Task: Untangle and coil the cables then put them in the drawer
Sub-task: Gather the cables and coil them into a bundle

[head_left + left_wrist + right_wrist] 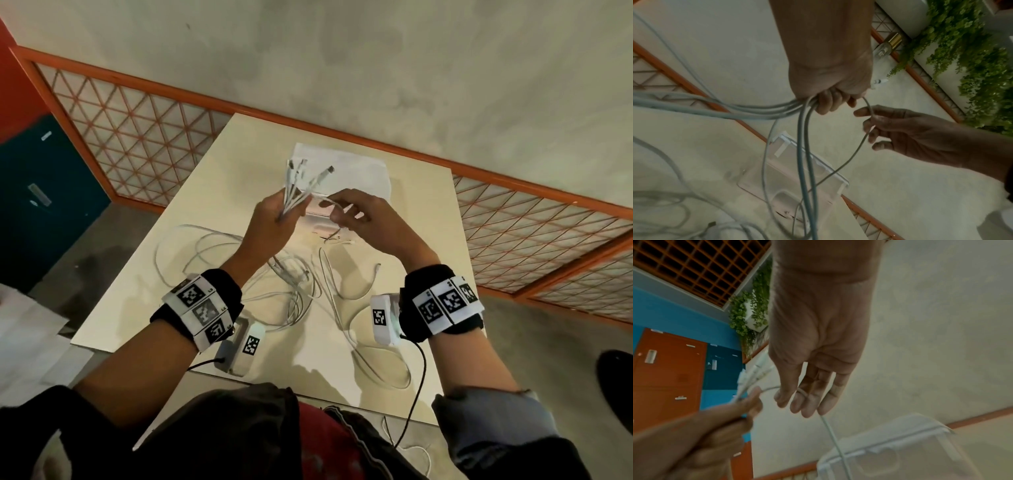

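Start at your left: the loose white cables (219,260) lie in wide loops on the cream table (404,212), and several more cross each other in a knot of strands just below your wrists. Your left hand (270,219) is clenched round a bundle of cable ends (301,181), plugs fanning upward past your knuckles. Keep that fist firm but not crushing, so the strands can slide when you draw one free.

Moving right, one single cable (867,129) arcs out of the bundle into your right hand (363,219), where it threads between the fingers (807,402) and hangs down toward the table. That hand grasps it lightly, the fingers only half curled. Let it run through them as you pull, feeling for snags instead of yanking; a hard tug will likely tighten the tangle on the table.

Beyond your hands sits the translucent plastic drawer (349,178), at the table's far edge; whether it is pulled open I cannot tell. Nothing is coiled yet, judging by the loose loops. Free this strand fully, then wind even loops before reaching for the drawer.
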`<action>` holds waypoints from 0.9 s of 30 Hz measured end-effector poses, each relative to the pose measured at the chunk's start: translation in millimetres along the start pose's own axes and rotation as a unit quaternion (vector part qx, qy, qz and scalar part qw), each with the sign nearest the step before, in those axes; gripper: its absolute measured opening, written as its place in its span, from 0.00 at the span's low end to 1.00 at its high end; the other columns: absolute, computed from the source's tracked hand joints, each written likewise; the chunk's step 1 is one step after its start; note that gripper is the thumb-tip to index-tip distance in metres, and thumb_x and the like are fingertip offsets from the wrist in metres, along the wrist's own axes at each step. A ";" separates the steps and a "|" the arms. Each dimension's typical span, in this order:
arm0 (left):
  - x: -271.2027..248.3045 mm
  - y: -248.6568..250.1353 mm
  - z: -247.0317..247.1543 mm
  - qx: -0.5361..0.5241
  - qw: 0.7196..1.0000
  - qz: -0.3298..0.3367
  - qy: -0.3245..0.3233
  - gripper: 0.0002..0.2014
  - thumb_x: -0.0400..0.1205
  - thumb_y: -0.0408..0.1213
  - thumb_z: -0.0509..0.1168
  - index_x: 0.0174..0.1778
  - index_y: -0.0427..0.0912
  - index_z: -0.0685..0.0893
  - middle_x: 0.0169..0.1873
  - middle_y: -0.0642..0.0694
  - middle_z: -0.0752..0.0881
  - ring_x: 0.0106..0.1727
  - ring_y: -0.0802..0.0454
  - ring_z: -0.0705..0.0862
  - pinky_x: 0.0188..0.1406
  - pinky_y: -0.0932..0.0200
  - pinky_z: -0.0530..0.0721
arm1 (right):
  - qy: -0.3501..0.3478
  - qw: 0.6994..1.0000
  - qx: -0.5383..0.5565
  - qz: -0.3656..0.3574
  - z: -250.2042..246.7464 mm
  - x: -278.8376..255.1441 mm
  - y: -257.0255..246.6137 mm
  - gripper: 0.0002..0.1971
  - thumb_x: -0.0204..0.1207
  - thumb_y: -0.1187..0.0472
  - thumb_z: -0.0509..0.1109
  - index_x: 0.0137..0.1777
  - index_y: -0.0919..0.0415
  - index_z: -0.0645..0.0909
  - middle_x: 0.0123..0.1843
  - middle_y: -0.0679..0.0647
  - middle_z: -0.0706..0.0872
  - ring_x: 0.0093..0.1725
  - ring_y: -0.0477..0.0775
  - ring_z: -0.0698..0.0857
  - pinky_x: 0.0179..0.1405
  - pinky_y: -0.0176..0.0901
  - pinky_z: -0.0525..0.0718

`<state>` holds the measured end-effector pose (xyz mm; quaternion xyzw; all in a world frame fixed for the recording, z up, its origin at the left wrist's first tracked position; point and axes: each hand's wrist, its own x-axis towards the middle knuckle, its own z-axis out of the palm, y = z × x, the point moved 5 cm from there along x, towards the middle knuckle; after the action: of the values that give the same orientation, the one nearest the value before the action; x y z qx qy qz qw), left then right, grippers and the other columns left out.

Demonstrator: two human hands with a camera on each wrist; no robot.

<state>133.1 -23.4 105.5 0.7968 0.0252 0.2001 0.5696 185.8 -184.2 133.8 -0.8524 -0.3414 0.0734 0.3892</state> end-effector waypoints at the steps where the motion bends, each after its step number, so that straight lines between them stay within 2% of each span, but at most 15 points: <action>1: 1.4 -0.5 -6.8 0.001 0.999 0.016 0.038 0.14 0.83 0.41 0.64 0.34 0.37 0.78 0.21 0.50 0.71 0.23 0.57 0.69 0.25 0.68 0.67 | 0.001 1.000 0.018 0.016 2.8 -2.4 10.2 0.14 0.79 0.63 0.69 0.64 0.56 0.81 0.57 0.53 0.84 0.47 0.47 0.83 0.47 0.27 0.79; 4: 4.8 1.7 -25.7 -0.004 0.994 0.035 0.108 0.15 0.81 0.43 0.63 0.36 0.33 0.79 0.20 0.50 0.71 0.20 0.58 0.67 0.23 0.64 0.67 | 0.003 0.993 0.049 0.106 14.0 -13.4 53.1 0.15 0.80 0.60 0.69 0.66 0.51 0.80 0.66 0.53 0.82 0.47 0.43 0.83 0.46 0.23 0.78; 6: 7.1 0.1 -32.1 0.004 0.994 0.032 0.103 0.09 0.81 0.41 0.65 0.37 0.40 0.80 0.20 0.50 0.72 0.20 0.58 0.67 0.23 0.62 0.68 | -0.009 0.982 0.031 0.185 23.4 -23.2 88.8 0.13 0.80 0.60 0.68 0.63 0.54 0.83 0.65 0.54 0.84 0.45 0.43 0.83 0.41 0.21 0.76; 7: 7.3 0.5 -33.2 0.012 0.995 0.031 0.094 0.06 0.81 0.39 0.66 0.39 0.44 0.80 0.21 0.49 0.74 0.21 0.59 0.69 0.23 0.64 0.69 | -0.015 0.976 0.006 0.216 28.4 -28.8 106.2 0.12 0.80 0.62 0.67 0.61 0.58 0.84 0.64 0.55 0.85 0.48 0.47 0.84 0.39 0.21 0.74; 8: 5.7 1.0 -34.3 0.019 0.995 0.029 0.092 0.04 0.81 0.37 0.67 0.40 0.45 0.80 0.22 0.46 0.76 0.22 0.58 0.70 0.23 0.66 0.69 | -0.020 0.971 -0.018 0.238 34.5 -34.6 123.2 0.11 0.81 0.63 0.66 0.60 0.61 0.85 0.64 0.57 0.86 0.53 0.52 0.85 0.39 0.23 0.73; 10: 2.2 -0.7 -34.8 0.027 0.994 0.025 0.102 0.03 0.81 0.37 0.67 0.41 0.45 0.81 0.26 0.38 0.81 0.25 0.54 0.75 0.25 0.70 0.70 | -0.037 0.958 -0.057 0.280 46.4 -48.7 153.2 0.13 0.81 0.67 0.65 0.62 0.61 0.84 0.63 0.62 0.86 0.62 0.61 0.83 0.46 0.32 0.70; 12: -0.1 -7.5 -36.1 0.037 0.992 0.015 0.118 0.05 0.80 0.39 0.67 0.42 0.41 0.84 0.29 0.35 0.83 0.30 0.47 0.78 0.27 0.70 0.72 | -0.055 0.944 -0.085 0.313 62.6 -61.6 174.6 0.16 0.81 0.66 0.62 0.67 0.59 0.81 0.64 0.67 0.83 0.64 0.67 0.81 0.53 0.41 0.72; 13: -0.7 -13.3 -37.4 0.043 0.992 0.006 0.120 0.07 0.79 0.39 0.66 0.42 0.40 0.84 0.29 0.36 0.84 0.30 0.47 0.78 0.28 0.70 0.72 | -0.067 0.937 -0.100 0.327 72.4 -66.3 183.6 0.18 0.82 0.63 0.60 0.70 0.57 0.79 0.65 0.71 0.81 0.64 0.69 0.80 0.58 0.44 0.73; 15: -1.6 -22.1 -37.3 0.050 0.993 -0.015 0.102 0.07 0.79 0.38 0.66 0.40 0.38 0.85 0.27 0.43 0.83 0.27 0.54 0.78 0.27 0.73 0.71 | -0.070 0.924 -0.136 0.352 84.5 -72.4 196.4 0.21 0.81 0.56 0.56 0.72 0.55 0.77 0.68 0.73 0.76 0.68 0.69 0.74 0.65 0.47 0.70; 17: -2.1 -31.2 -37.0 0.076 0.993 -0.040 0.083 0.07 0.79 0.37 0.67 0.40 0.37 0.86 0.23 0.52 0.80 0.24 0.63 0.78 0.26 0.76 0.69 | -0.030 0.915 -0.135 0.379 87.6 -72.5 204.6 0.19 0.80 0.62 0.60 0.70 0.61 0.78 0.70 0.71 0.73 0.69 0.69 0.71 0.68 0.49 0.69; 20: -5.3 -41.0 -32.2 0.114 0.990 -0.074 0.044 0.06 0.77 0.37 0.70 0.41 0.38 0.87 0.23 0.56 0.78 0.23 0.70 0.77 0.26 0.77 0.69 | 0.032 0.902 -0.108 0.416 82.2 -73.4 207.0 0.18 0.75 0.70 0.64 0.66 0.72 0.76 0.68 0.73 0.72 0.66 0.71 0.75 0.61 0.50 0.74; 22: -8.1 -44.6 -24.6 0.132 0.987 -0.089 0.004 0.05 0.77 0.36 0.70 0.43 0.37 0.88 0.24 0.54 0.79 0.24 0.72 0.78 0.26 0.78 0.71 | 0.068 0.898 -0.092 0.426 79.3 -73.2 204.8 0.21 0.75 0.72 0.66 0.67 0.75 0.70 0.68 0.73 0.71 0.65 0.71 0.74 0.57 0.46 0.72; 24: -11.8 -47.3 -15.9 0.144 0.984 -0.103 -0.034 0.05 0.78 0.34 0.70 0.44 0.36 0.89 0.26 0.53 0.81 0.25 0.69 0.80 0.26 0.80 0.71 | 0.099 0.888 -0.061 0.445 77.3 -74.9 203.0 0.26 0.74 0.71 0.69 0.69 0.77 0.64 0.69 0.73 0.71 0.68 0.71 0.73 0.60 0.50 0.72; 27: -14.7 -51.8 -4.6 0.162 0.975 -0.128 -0.079 0.07 0.78 0.37 0.70 0.43 0.36 0.89 0.28 0.50 0.82 0.28 0.62 0.79 0.25 0.79 0.71 | 0.110 0.876 -0.022 0.469 72.3 -70.9 200.6 0.24 0.75 0.70 0.68 0.69 0.77 0.66 0.69 0.71 0.76 0.70 0.69 0.76 0.64 0.50 0.74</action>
<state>127.8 -5.1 54.9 0.8819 0.1139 0.0556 0.4542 209.2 -278.3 -68.9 -0.9235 0.1420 0.1454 0.3255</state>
